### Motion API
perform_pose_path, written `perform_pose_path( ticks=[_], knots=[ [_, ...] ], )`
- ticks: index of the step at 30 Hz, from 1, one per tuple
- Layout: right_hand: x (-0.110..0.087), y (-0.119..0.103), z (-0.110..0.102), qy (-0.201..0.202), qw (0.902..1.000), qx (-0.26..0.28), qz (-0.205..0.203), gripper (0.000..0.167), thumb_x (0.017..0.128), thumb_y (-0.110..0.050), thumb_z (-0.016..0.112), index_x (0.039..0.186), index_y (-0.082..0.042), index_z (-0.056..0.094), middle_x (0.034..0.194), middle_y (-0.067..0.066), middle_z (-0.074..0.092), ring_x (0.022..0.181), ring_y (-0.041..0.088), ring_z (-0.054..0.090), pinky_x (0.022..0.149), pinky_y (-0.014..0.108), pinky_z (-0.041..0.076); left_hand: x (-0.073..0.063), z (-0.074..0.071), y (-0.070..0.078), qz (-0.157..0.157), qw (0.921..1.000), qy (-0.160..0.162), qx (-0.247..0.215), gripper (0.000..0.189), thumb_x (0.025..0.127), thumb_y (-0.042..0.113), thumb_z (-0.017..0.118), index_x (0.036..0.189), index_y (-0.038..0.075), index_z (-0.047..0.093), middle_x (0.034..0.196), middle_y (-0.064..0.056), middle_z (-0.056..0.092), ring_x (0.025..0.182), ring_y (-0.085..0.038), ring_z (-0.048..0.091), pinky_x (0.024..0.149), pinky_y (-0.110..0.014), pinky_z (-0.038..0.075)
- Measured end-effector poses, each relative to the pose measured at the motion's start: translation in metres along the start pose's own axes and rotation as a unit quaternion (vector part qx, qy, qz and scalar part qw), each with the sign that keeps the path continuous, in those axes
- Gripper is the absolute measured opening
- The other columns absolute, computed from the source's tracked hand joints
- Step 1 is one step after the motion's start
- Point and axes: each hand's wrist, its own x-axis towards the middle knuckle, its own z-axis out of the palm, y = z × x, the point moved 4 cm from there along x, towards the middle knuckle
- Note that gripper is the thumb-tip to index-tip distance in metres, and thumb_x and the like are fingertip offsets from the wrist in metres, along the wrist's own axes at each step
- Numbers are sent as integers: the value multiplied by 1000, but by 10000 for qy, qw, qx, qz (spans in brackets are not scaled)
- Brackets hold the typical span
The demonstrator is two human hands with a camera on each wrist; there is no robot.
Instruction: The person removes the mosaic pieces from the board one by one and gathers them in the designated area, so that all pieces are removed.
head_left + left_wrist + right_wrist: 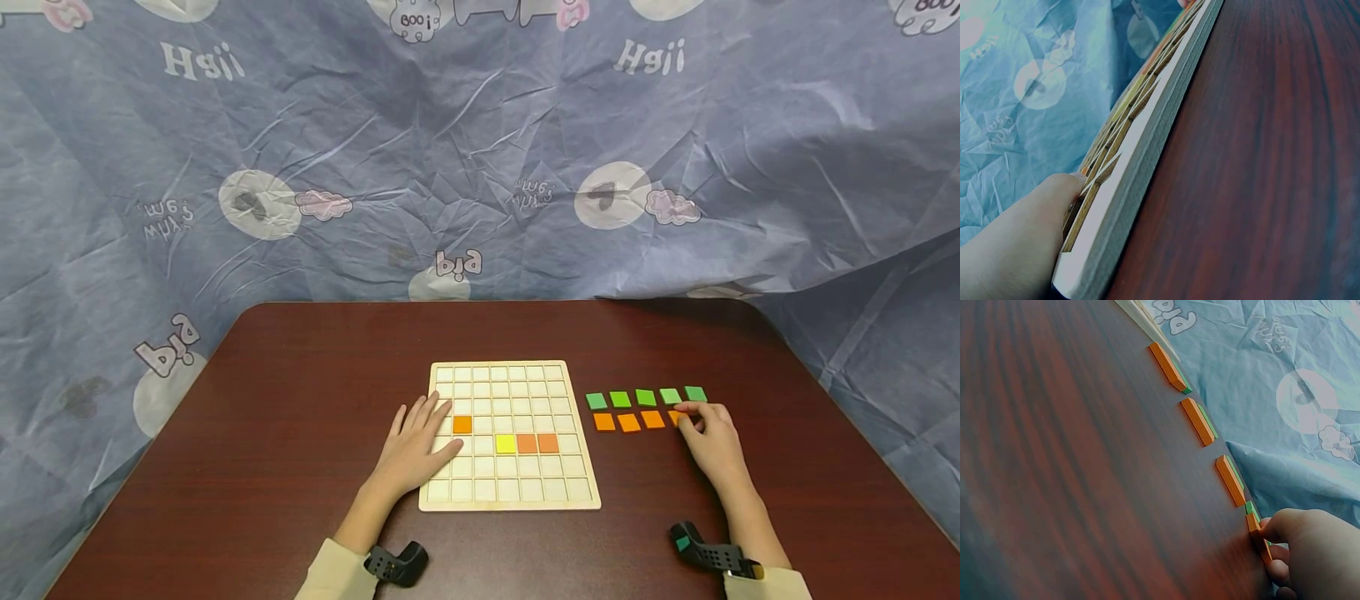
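A pale wooden grid board (pixel 517 493) lies on the table. My left hand (pixel 412 446) rests over its left edge with fingers spread; the left wrist view shows the thumb (pixel 1054 194) at the board's rim. One dark orange tile (pixel 462 425) sits between that thumb and fingers. Farther right on the board are a yellow tile (pixel 506 443) and two light orange tiles (pixel 537 443). Right of the board, my right hand (pixel 712 437) pinches the end orange tile (pixel 1254 526) of the front row between thumb and fingers, partly hiding it.
Beside the held tile lie more orange tiles (pixel 628 423) in a row. Several green tiles (pixel 645 397) form a second row just behind them. Past the far edge of the dark red-brown table (pixel 330 358) hangs a patterned blue-grey cloth (pixel 420 167).
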Motion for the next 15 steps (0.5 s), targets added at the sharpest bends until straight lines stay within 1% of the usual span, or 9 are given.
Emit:
perform_pose_path(
  ticks=[4, 9, 15],
  knots=[
    [0, -1, -1, 104, 9999, 57, -3, 27, 93, -18, 45, 110, -3, 59, 104, 15, 45, 69, 10, 36, 58, 24, 30, 0, 0, 0, 10, 10000, 2, -38, 67, 88, 56, 40, 145, 22, 26, 152, -4, 20, 141, -25, 16, 114, -48, 5],
    [-1, -3, -4, 299, 9995, 106, 63, 27, 94, -19, 44, 110, -3, 58, 101, 14, 45, 69, 9, 34, 57, 22, 29, 0, 0, 0, 8, 10000, -5, -64, 67, 89, 55, 40, 145, 22, 26, 152, -4, 19, 141, -25, 16, 114, -47, 4],
    [-1, -10, -8, 507, 9987, 93, 63, 27, 94, -21, 44, 109, -6, 59, 91, 9, 49, 65, 4, 34, 54, 22, 29, -1, 0, 0, 2, 10000, -17, -24, 67, 89, 56, 40, 145, 22, 25, 153, -4, 19, 141, -24, 16, 114, -48, 5]
  ],
)
